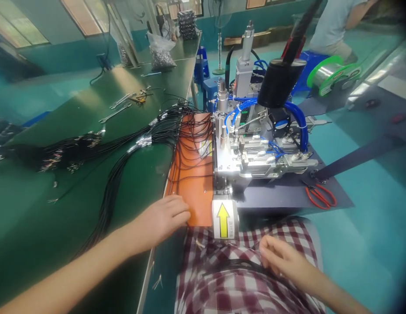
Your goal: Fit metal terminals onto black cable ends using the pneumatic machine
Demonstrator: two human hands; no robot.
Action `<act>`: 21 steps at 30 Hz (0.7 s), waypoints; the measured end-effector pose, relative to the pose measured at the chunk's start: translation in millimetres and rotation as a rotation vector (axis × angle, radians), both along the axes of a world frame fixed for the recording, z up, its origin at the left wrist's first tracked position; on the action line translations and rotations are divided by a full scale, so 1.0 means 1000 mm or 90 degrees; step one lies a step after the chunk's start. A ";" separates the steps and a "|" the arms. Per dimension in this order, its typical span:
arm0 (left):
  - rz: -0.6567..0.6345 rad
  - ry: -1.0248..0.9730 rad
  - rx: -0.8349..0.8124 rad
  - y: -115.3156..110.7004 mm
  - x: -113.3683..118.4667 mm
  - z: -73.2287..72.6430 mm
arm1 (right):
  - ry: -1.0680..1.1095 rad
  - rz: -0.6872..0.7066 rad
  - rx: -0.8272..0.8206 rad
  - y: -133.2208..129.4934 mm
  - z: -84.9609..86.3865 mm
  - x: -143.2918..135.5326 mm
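My left hand [163,219] is at the near end of the orange plate [194,192], its fingers curled together; whatever they may hold is hidden. Over my lap, my right hand [280,255] has its fingers bent in a pinch beside a bundle of black cables [242,264] lying on the checked cloth [252,292]. What sits between those fingertips is too small to make out. Thin black wires [190,148] fan across the orange plate toward the metal machine [229,157]. A motor with a yellow arrow label [223,220] stands between my hands.
The green table [140,174] on the left bears wire bundles, wrenches [122,101] and a bag of small parts [160,51]. Red-handled pliers [321,196] lie right of the machine. Behind are a green wire spool [334,74], blue stools [210,89] and a person [334,26].
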State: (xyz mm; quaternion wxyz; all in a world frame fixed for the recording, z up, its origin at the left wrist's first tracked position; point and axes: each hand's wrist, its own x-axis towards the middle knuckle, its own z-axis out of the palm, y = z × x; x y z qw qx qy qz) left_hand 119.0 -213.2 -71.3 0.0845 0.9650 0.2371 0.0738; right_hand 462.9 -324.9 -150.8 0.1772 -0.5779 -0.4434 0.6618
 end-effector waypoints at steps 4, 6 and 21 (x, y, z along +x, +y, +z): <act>-0.006 -0.148 0.164 0.017 0.024 0.011 | 0.030 0.038 0.006 0.022 0.056 -0.004; 0.011 -0.182 0.197 0.019 0.042 0.008 | 0.038 -0.011 0.057 0.037 0.075 -0.011; 0.178 -0.199 -0.308 0.015 0.111 -0.001 | 0.135 -0.183 0.298 0.083 0.056 -0.044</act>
